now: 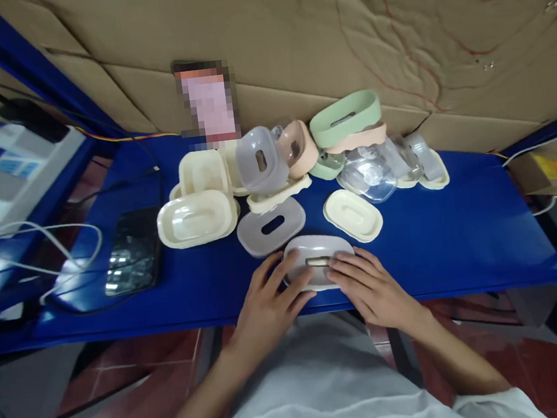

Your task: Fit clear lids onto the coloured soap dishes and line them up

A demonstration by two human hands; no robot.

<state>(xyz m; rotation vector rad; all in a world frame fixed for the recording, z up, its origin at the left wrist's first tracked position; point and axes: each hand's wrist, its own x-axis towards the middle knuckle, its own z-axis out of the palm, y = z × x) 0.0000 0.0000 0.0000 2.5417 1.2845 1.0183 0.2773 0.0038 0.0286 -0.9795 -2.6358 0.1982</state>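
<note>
Head view: slotted cover [317,246] in both hands [271,297] [375,288], grey lid [290,218], cream lid [353,215] beyond

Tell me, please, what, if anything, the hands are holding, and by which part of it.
A pale grey oval lid: the left hand holds it at its left end, the right hand at its right end.

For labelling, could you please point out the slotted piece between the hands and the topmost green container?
Slotted piece [317,248]: head view, surface above slot.
Green container [347,132]: head view, wall below slot.
</note>
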